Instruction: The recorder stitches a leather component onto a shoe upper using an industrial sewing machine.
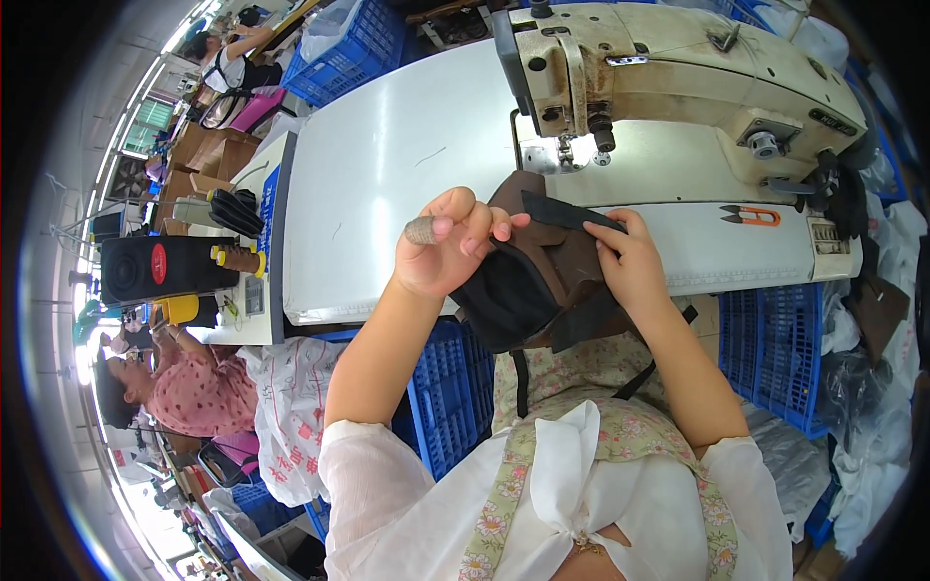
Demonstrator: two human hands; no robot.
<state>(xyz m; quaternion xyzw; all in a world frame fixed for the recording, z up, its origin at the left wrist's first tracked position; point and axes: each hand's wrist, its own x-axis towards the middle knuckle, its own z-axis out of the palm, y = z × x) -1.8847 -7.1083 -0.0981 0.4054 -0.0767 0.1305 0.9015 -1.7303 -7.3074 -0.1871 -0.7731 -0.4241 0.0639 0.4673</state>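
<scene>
A dark brown and black bag piece [572, 257] of leather-like material rests at the table's front edge and hangs toward my lap. My right hand [632, 263] grips its right side, thumb and fingers closed on the edge by a black strip [567, 210]. Raised at the piece's left is my left hand [444, 242], palm up, fingers curled in and a tan wrap on one digit. What those fingers pinch, if anything, is too small to make out. Just beyond the piece stands the sewing machine [678, 73], its presser foot [567, 155] close to the brown edge.
Orange-handled thread snips [751, 215] lie on the white table [387, 165] at right. Blue crates [770, 349] stand below, left and right of my lap. At left are a black speaker [145, 270], thread spools [237, 259] and a person in pink [208, 392]; another person sits farther back.
</scene>
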